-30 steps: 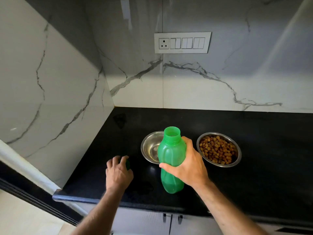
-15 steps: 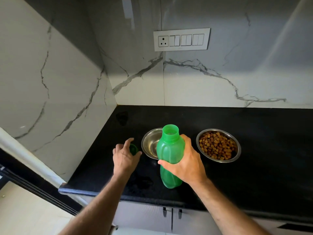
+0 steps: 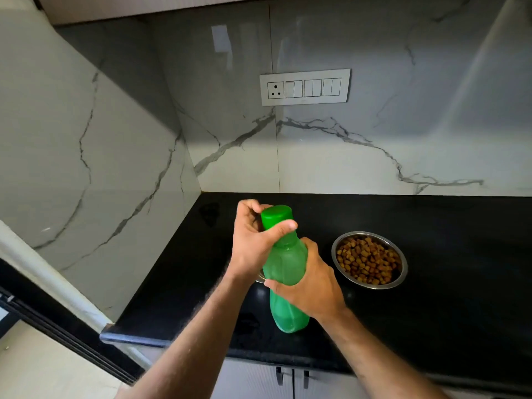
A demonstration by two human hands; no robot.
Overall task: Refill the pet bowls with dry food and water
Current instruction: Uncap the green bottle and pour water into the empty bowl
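While the right hand (image 3: 312, 283) grips the green bottle (image 3: 283, 269) upright on the black counter (image 3: 431, 312):
Cap (image 3: 276, 216): moved from counter onto bottle, left hand (image 3: 253, 240) pinching it.
Kibble bowl (image 3: 369, 260): full, just beside.
Meaning: pouring seems finished.

A home kitchen: black stone countertop (image 3: 431, 283) across the lower frame, marble-veined backsplash (image 3: 374, 156) behind, switch and socket panel (image 3: 305, 87) upper centre, cabinet doors (image 3: 290, 378) along the bottom edge.
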